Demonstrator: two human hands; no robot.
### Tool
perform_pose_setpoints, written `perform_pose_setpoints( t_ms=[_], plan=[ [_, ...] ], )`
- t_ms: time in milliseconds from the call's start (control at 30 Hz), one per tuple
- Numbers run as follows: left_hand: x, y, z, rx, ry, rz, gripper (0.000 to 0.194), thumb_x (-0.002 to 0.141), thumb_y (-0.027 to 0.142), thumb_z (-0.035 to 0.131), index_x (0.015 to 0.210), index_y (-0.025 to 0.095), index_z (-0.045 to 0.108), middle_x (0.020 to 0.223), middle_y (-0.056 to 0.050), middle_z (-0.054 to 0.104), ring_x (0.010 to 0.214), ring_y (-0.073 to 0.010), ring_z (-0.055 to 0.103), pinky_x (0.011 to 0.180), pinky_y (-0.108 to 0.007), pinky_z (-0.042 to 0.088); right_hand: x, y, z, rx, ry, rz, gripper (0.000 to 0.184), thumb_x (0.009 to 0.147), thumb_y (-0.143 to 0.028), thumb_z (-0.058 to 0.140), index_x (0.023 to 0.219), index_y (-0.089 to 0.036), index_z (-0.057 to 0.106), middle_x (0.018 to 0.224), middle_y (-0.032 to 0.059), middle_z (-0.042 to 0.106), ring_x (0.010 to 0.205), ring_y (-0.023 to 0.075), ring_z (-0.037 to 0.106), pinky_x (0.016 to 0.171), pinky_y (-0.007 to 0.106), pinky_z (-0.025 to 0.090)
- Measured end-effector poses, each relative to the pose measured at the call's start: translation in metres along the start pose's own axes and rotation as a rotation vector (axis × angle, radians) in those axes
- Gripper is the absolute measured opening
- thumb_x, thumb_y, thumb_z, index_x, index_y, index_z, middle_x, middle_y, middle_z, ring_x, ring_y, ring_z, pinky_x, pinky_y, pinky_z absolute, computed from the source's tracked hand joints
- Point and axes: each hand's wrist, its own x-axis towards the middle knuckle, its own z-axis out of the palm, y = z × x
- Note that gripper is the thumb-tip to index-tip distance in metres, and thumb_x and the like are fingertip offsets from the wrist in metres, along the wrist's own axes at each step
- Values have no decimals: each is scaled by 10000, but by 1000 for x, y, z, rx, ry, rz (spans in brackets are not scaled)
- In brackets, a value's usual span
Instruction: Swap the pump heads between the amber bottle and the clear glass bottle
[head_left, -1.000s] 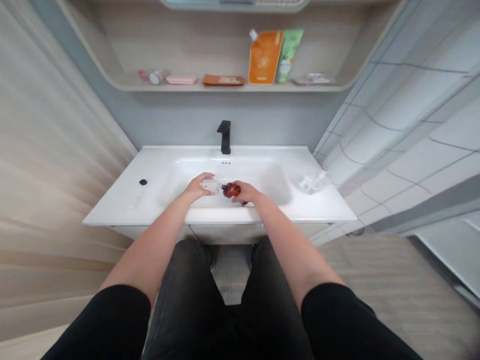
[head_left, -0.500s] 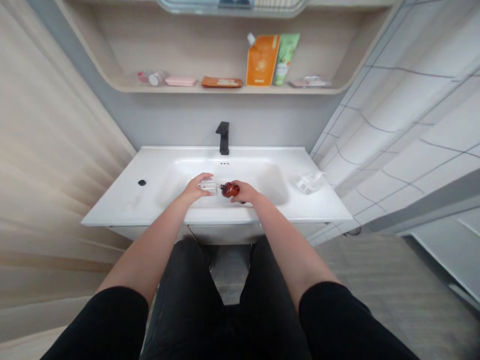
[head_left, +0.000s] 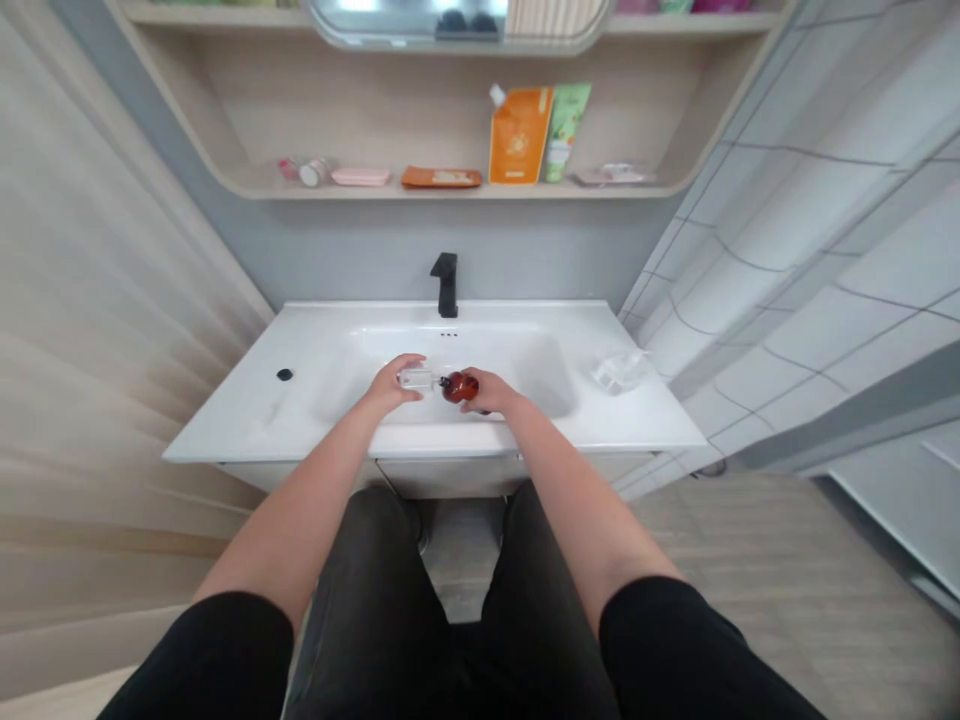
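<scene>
Over the basin of a white sink (head_left: 247, 420), my left hand (head_left: 391, 385) is closed around a small clear bottle (head_left: 417, 378). My right hand (head_left: 486, 393) is closed around a small amber-brown bottle (head_left: 460, 387), tipped on its side with its dark neck pointing at the clear bottle's mouth. The two bottles meet end to end between my hands. A black faucet (head_left: 445, 283) stands at the back of the basin.
A small black cap-like thing (head_left: 284, 375) lies on the sink's left deck. Crumpled clear plastic (head_left: 616, 368) lies on the right deck. The shelf (head_left: 465, 190) above holds an orange pouch (head_left: 520, 134), a green tube (head_left: 565, 130) and flat items. Tiled wall on the right.
The hands and both bottles keep the same pose against each other. The view has tilted up slightly, showing more of the upper shelf and mirror.
</scene>
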Motion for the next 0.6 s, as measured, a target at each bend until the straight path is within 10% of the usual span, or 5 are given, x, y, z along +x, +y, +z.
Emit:
perform_pose_setpoints(
  t_ms=[600],
  plan=[
    [-2, 7, 4, 20, 44, 8, 839, 515, 285, 950, 1332, 251, 764, 1385, -108, 720, 1330, -379, 677, 1156, -526, 545, 1, -1, 0, 7, 49, -22, 723, 644, -179, 957, 1329, -242, 736, 1187, 10, 831, 1046, 243, 778, 975, 339, 602]
  ],
)
